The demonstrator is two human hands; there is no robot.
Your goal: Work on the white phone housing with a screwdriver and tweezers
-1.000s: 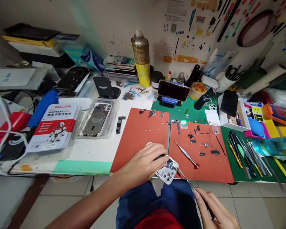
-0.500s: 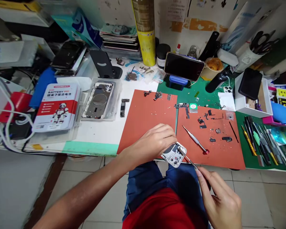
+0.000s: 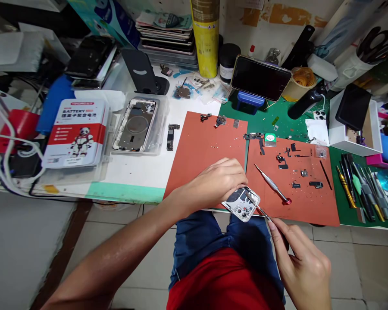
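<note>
My left hand [image 3: 221, 178] is closed on a white phone housing [image 3: 244, 211] at the front edge of the orange mat [image 3: 194, 150]. The housing is tilted, its inner side up, with camera openings at its lower corner. My right hand [image 3: 300, 254] grips a thin metal tool [image 3: 261, 211], whose tip lies over the inside of the housing. A silver screwdriver [image 3: 271, 183] with a red end rests on the mat to the right. Small dark phone parts [image 3: 282, 161] are spread over the mat behind it.
At the left are a battery box [image 3: 76, 133] and a phone housing in a clear tray [image 3: 136, 125]. A phone [image 3: 261, 82] stands on a blue holder at the back. Several hand tools [image 3: 365, 187] lie on the right; a yellow can [image 3: 207, 43] stands behind.
The whole view has shifted slightly, with the bench lying a little higher and its right side further right. Both hands keep their grips, and the tool tip remains over the housing.
</note>
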